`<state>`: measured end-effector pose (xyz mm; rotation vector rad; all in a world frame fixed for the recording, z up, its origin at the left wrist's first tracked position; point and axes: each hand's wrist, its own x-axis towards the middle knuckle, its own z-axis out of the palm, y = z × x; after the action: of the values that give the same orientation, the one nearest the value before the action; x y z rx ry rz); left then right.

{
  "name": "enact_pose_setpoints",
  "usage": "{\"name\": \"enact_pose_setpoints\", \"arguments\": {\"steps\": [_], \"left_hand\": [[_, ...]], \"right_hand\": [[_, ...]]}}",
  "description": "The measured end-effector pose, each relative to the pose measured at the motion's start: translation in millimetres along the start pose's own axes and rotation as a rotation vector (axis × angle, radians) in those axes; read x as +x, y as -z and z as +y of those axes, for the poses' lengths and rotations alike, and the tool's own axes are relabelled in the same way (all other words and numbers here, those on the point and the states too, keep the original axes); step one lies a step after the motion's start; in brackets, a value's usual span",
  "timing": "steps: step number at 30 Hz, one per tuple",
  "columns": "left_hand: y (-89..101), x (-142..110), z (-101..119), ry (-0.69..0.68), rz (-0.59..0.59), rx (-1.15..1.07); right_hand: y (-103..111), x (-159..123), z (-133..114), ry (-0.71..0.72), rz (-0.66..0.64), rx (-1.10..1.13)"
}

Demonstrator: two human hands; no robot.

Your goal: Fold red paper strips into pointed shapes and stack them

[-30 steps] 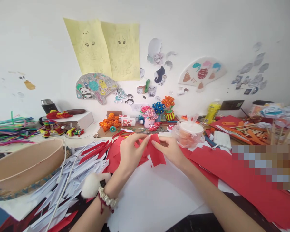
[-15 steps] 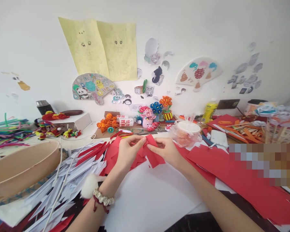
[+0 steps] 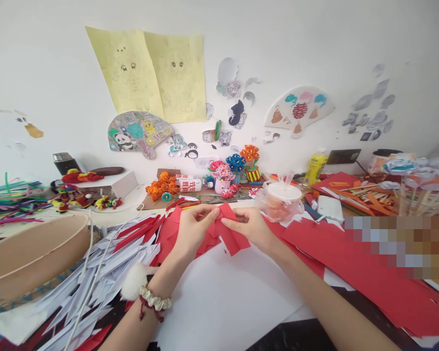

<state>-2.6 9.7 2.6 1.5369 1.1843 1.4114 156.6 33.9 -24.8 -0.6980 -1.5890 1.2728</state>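
Both my hands meet over the middle of the table and pinch one small piece of red paper [image 3: 231, 234]. My left hand [image 3: 192, 231] grips its upper left edge with thumb and forefinger closed. My right hand [image 3: 251, 228] pinches the same upper edge from the right, fingers pressed together. The paper hangs down between them over a white sheet [image 3: 227, 297]. More red paper [image 3: 170, 234] lies just behind and under my left hand. A scrunchie and red string sit on my left wrist.
White and red paper strips [image 3: 106, 273] pile at the left beside a tan round bowl [image 3: 32, 253]. A bagged white cup [image 3: 283, 200] stands right of my hands. Large red sheets [image 3: 369, 278] cover the right. Pipe cleaners [image 3: 10, 200], craft flowers [image 3: 237, 168] and a glue bottle [image 3: 192, 184] line the back.
My hands have closed in on each other on the red paper, the fingertips now nearly touching. The view has drifted slightly to the right.
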Motion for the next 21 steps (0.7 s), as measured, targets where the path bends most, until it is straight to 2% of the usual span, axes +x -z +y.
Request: {"name": "enact_pose_setpoints", "arguments": {"steps": [6,13,21], "left_hand": [[-2.3,0.0,-3.8,-0.029,0.019,0.056],[-1.0,2.8,-6.4,-0.149,0.035,0.239],[-1.7,0.0,-0.7,-0.167,0.042,0.321]], "right_hand": [[-1.0,1.0,1.4,0.024,0.028,-0.015],[1.2,1.6,0.8,0.028,0.029,-0.027],[1.1,0.1,-1.9,-0.03,0.01,0.007]]}}
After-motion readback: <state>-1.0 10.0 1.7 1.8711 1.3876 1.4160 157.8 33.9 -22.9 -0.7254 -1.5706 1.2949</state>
